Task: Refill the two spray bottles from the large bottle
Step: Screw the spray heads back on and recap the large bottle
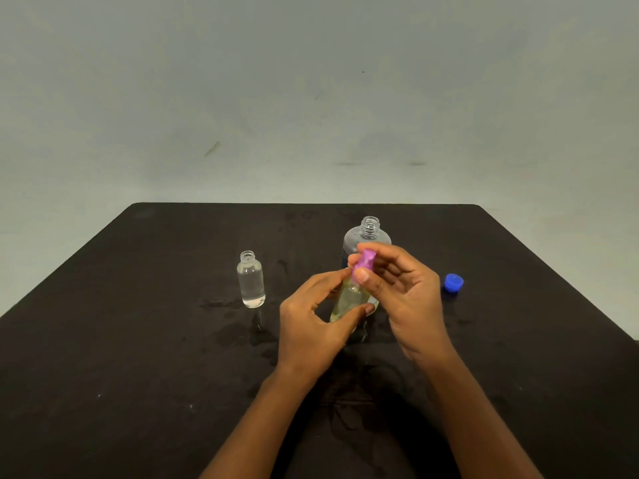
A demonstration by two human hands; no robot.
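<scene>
We hold the yellow bottle (349, 300) mid-table, tilted, just in front of the open large bottle (370, 229). Left hand (311, 323) curls thumb and fingers round its body; right hand (404, 292) pinches the purple cap (363, 262) on top. Judged small, light, stiff, maybe slick: the table (138, 340) shows wet patches. Grip low on the body, twist at the cap. 1 clear bottle (251, 281) stands open at left, well apart. Blue cap (453, 282) lies at right.

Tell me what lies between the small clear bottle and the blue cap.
Head view: the left hand and right hand, gripping a yellowish spray bottle by its body and purple top.
</scene>
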